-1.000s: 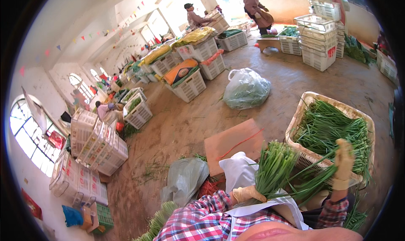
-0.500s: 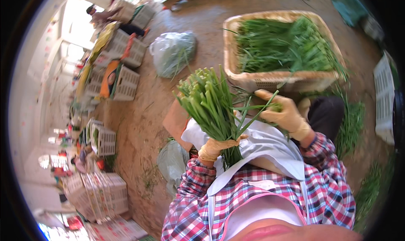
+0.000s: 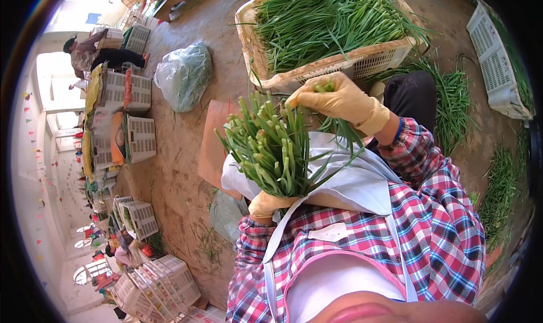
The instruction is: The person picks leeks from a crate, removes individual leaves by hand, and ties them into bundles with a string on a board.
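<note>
Now we've got the yellow-gloved left hand [image 3: 270, 205] wrapped round a thick green-stalked bunch [image 3: 268, 156], lower end hidden; the yellow-gloved right hand [image 3: 342, 100] pinches slender green stems [image 3: 343, 129], partly covered.

The crate [image 3: 380, 63] blocks ahead, leaving passage between it and the bag [image 3: 185, 77].

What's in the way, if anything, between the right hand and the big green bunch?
Nothing visible is. The gloved right hand, holding a few green stalks, is right by the upper ends of the bunch that the left hand grips; I can't tell whether they touch.
</note>
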